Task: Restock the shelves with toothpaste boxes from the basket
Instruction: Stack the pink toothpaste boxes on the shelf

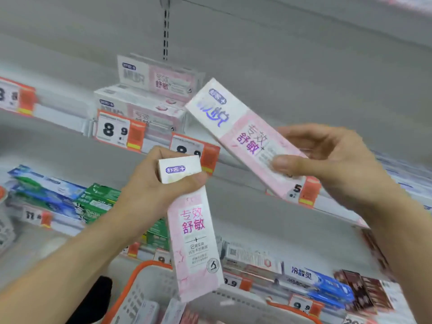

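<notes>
Head view: each grip pinches one toothpaste box end.

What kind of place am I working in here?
Most likely a shop's toothpaste aisle. Price tags are clipped along the shelf edges, boxed toothpastes are stacked on the shelves, and an orange-rimmed basket sits below. The left hand and right hand each hold a pink box.

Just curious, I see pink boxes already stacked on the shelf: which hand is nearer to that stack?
Left. The left hand is just below the stack of pink boxes; the right hand is farther off to its right.
</notes>
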Motion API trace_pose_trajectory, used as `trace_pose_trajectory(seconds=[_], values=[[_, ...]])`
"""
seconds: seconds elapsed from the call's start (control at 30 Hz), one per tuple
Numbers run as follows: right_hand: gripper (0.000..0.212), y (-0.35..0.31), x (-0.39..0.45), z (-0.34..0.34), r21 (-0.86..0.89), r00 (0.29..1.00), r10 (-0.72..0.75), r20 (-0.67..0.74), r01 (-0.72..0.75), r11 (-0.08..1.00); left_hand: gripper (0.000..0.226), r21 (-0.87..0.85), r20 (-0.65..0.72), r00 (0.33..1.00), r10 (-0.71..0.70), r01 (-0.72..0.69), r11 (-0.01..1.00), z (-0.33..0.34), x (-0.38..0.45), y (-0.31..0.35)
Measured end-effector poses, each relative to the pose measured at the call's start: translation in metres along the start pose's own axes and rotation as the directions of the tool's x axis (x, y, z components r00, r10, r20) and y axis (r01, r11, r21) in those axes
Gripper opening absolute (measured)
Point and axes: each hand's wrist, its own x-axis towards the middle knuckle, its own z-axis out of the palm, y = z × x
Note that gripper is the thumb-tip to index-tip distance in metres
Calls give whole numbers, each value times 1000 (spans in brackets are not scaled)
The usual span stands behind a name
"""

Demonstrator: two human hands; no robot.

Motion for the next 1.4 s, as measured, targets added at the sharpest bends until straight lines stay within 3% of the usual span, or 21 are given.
trace_pose_trajectory(seconds=[0.1, 0.23, 0.43, 0.53, 0.63, 0.7, 0.77, 0.8, 0.83, 0.9, 0.97, 1.03, 1.1, 1.2, 1.3, 1.4], values=[[51, -23, 65, 24, -157, 981, -185, -57, 175, 972, 45, -21, -21, 1000, 19, -19, 1000, -15, 9, 2], [41, -32, 150, 62, -468, 944, -330, 25, 303, 830, 46, -44, 9, 1000, -11, 11, 999, -38, 24, -2], [37, -7, 206, 98, -670, 882, -443, 158, 426, 608, 34, -90, 0, 999, -44, 43, 995, -50, 39, -15], [34, 16, 212, 106, -721, 811, -558, 176, 492, 489, 37, -73, -19, 997, -73, 71, 995, -56, 42, -21], [38, 32, 210, 110, -838, 791, -595, 140, 415, 354, 37, -49, -40, 996, -82, 80, 996, -59, 42, -25], [40, 30, 199, 112, -840, 756, -651, 71, 397, 369, 37, -45, -50, 996, -76, 73, 996, -59, 41, -26], [26, 23, 174, 113, -764, 697, -717, -8, 458, 454, 39, -56, -64, 996, -63, 59, 997, -59, 41, -26], [12, 20, 156, 114, -696, 719, -694, -32, 482, 532, 41, -65, -73, 996, -53, 48, 997, -59, 41, -25], [8, 18, 138, 115, -623, 786, -617, -39, 463, 630, 44, -73, -85, 996, -40, 34, 997, -59, 41, -24], [15, 22, 102, 114, -485, 935, -355, 21, 320, 814, 47, -101, -110, 994, -4, -8, 995, -58, 41, -23], [13, 34, 72, 110, -342, 985, -81, 153, 129, 931, 49, -164, -136, 990, 32, -54, 985, -54, 42, -20], [32, 48, 54, 106, -229, 950, 128, 286, -62, 971, 53, -238, -157, 986, 63, -100, 966, -48, 41, -16], [45, 58, 43, 102, -77, 855, 291, 430, -287, 955, 57, -271, -168, 980, 104, -147, 951, -40, 41, -12], [56, 62, 33, 98, 222, 695, 333, 638, -580, 784, 51, -251, -172, 970, 173, -213, 944, -28, 40, -10], [55, 63, 29, 94, 206, 703, 339, 625, -567, 798, 47, -170, -158, 971, 178, -204, 964, -26, 38, -9], [47, 55, 29, 91, -44, 863, 332, 381, -341, 939, 39, -38, -149, 959, 241, -249, 968, -37, 39, -9]])
